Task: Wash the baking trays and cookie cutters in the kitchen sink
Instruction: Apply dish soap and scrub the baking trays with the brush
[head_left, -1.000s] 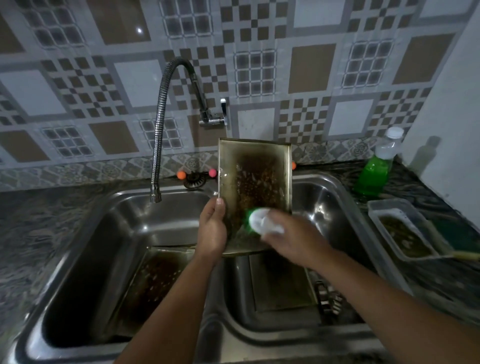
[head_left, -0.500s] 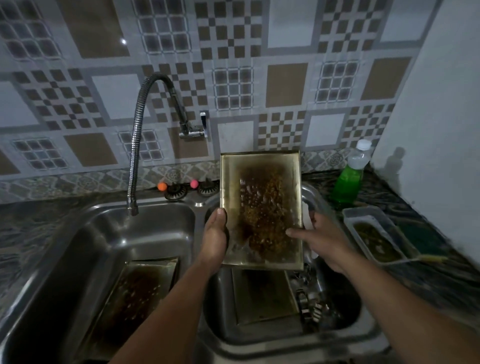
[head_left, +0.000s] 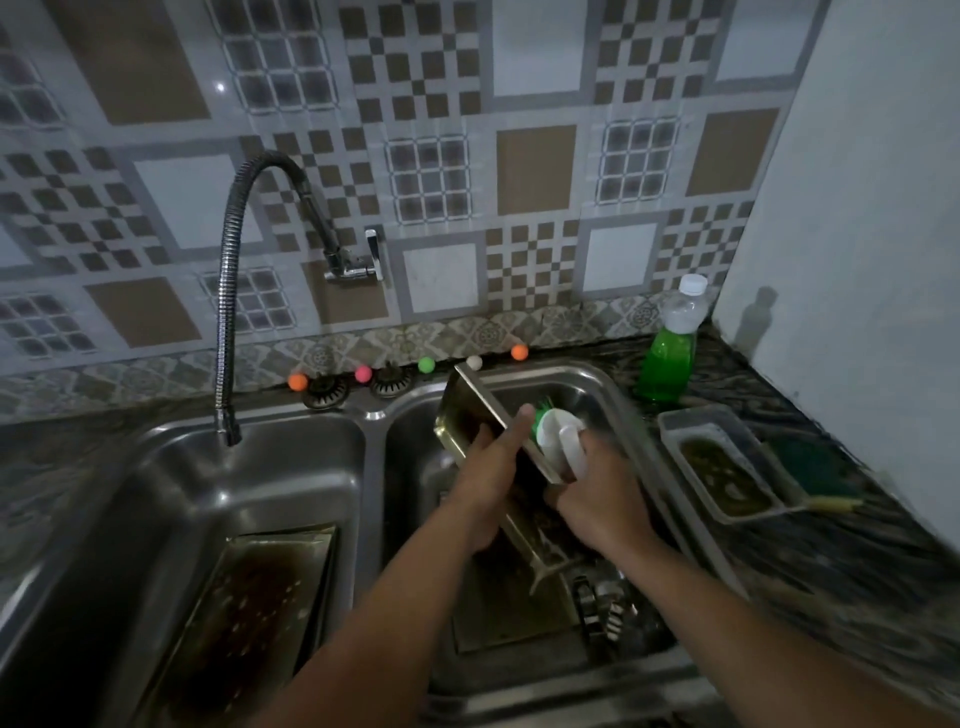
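Observation:
Over the right sink basin (head_left: 613, 395), my left hand (head_left: 488, 478) grips a greasy metal baking tray (head_left: 467, 415) turned edge-on and tilted. My right hand (head_left: 597, 493) holds a white brush with green bristles (head_left: 556, 431) against the tray's right side. Another tray (head_left: 493, 608) lies flat on the bottom of this basin, with metal cookie cutters (head_left: 602, 608) beside it. A third dirty tray (head_left: 249, 608) leans in the left basin (head_left: 156, 467).
A flexible faucet (head_left: 228, 322) hangs over the left basin. A green soap bottle (head_left: 670, 353), a plastic tub of murky liquid (head_left: 722, 467) and a green scouring pad (head_left: 800, 467) sit on the counter at right. Coloured balls (head_left: 363, 373) line the sink's back edge.
The tray stood upright facing me, held by both hands; now it is lowered into the right basin and turned edge-on. My right hand has the brush back on it.

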